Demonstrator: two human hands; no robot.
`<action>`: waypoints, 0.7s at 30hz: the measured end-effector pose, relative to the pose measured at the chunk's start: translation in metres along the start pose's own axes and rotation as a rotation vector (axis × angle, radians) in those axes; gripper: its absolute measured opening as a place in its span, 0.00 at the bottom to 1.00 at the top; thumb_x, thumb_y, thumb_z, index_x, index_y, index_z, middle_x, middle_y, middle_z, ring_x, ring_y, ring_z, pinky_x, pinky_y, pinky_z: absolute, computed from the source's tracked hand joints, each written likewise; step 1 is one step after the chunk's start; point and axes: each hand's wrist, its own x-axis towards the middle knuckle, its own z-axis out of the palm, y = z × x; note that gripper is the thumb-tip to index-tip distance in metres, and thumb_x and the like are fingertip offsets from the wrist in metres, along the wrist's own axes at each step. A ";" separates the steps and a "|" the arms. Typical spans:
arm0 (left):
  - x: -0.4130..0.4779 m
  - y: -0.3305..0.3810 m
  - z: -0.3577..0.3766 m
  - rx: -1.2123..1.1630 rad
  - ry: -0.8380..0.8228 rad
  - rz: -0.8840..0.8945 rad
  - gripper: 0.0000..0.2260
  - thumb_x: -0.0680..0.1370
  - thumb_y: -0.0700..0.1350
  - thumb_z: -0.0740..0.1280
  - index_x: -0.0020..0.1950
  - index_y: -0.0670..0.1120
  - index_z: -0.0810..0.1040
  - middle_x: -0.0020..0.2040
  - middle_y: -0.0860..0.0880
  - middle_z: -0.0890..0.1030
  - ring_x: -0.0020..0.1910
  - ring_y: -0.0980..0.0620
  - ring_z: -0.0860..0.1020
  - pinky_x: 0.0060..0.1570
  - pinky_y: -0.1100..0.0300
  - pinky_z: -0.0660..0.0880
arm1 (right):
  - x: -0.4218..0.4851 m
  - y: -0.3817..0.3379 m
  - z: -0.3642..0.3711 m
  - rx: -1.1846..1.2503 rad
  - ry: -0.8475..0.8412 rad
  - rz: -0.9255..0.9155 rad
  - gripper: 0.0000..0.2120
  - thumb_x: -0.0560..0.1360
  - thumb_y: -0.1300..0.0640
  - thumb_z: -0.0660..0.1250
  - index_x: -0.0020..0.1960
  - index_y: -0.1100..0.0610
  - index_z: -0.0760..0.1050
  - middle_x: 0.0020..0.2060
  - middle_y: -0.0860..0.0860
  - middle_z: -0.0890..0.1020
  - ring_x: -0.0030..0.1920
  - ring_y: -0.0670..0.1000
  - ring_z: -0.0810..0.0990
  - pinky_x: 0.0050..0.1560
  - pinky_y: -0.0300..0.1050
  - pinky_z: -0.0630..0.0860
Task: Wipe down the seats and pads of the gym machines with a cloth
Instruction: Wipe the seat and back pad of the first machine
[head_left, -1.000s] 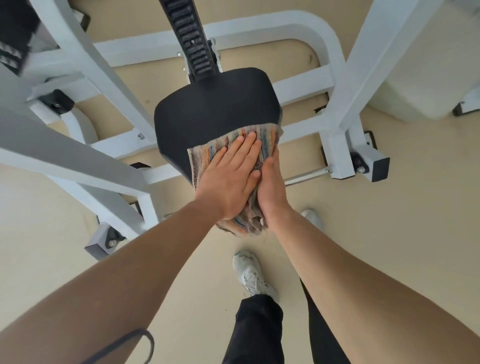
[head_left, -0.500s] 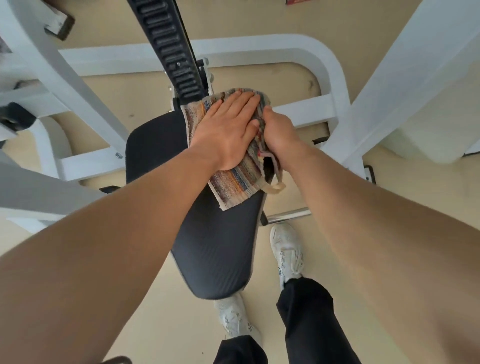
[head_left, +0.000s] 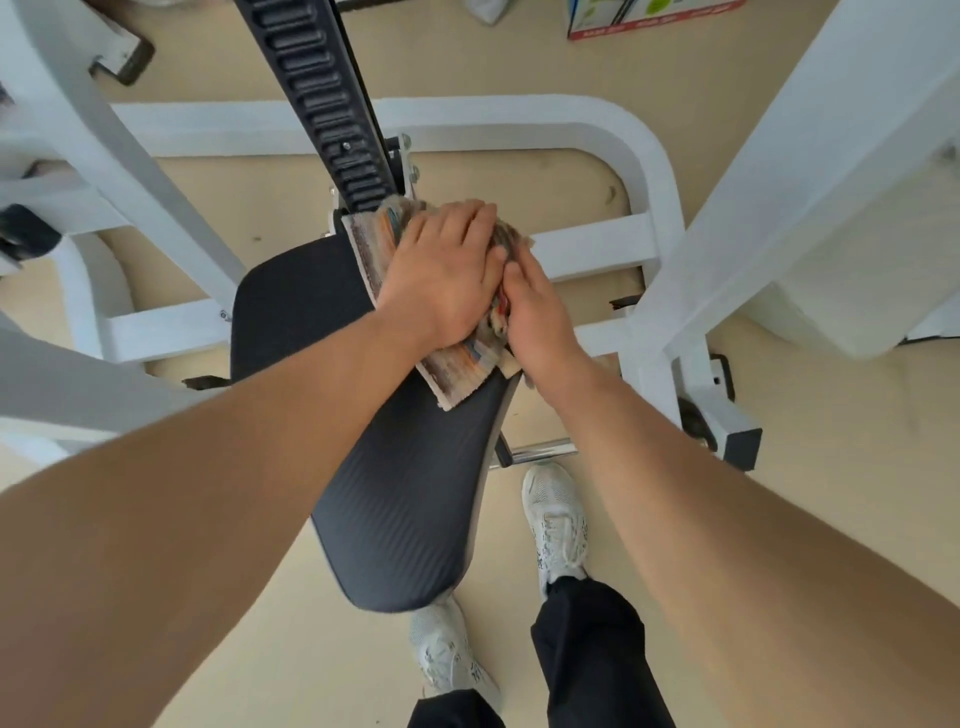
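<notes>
**Cloth bunched at the seat's far end**

The striped cloth (head_left: 457, 371) lies on the far right corner of the black seat pad (head_left: 395, 493), up against the notched adjustment post (head_left: 322, 93). The left hand (head_left: 441, 275) presses it flat, fingers (head_left: 467, 218) straight and released. The right hand (head_left: 540, 317) lies against the cloth's right edge; whether its fingers pinch it cannot be told. The crumpled far edge may snag on the post's bolts, and the wide left side of the pad could go unwiped.

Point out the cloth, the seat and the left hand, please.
cloth (head_left: 460, 374): head view, striped near corner.
seat (head_left: 405, 499): head view, bare middle of the pad.
left hand (head_left: 441, 283): head view, back of the hand.
</notes>
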 end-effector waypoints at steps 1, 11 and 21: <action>-0.013 0.006 -0.001 -0.006 -0.028 0.007 0.25 0.85 0.53 0.46 0.81 0.45 0.55 0.81 0.46 0.58 0.80 0.46 0.55 0.78 0.49 0.49 | -0.010 0.002 0.001 0.028 0.012 0.000 0.22 0.85 0.53 0.51 0.79 0.48 0.62 0.72 0.47 0.73 0.69 0.44 0.71 0.69 0.38 0.66; -0.054 0.007 -0.005 -0.061 -0.155 0.236 0.26 0.85 0.56 0.48 0.82 0.52 0.51 0.82 0.55 0.50 0.81 0.55 0.45 0.79 0.53 0.44 | -0.068 0.025 -0.008 0.070 0.009 0.051 0.24 0.85 0.44 0.48 0.80 0.45 0.58 0.76 0.45 0.68 0.74 0.44 0.68 0.77 0.52 0.63; 0.051 -0.024 -0.015 -0.076 -0.143 -0.122 0.18 0.84 0.55 0.49 0.61 0.49 0.74 0.54 0.47 0.78 0.53 0.44 0.76 0.51 0.49 0.70 | 0.056 -0.038 -0.012 -0.248 -0.144 0.169 0.21 0.85 0.48 0.51 0.63 0.59 0.77 0.59 0.57 0.80 0.60 0.54 0.78 0.64 0.49 0.73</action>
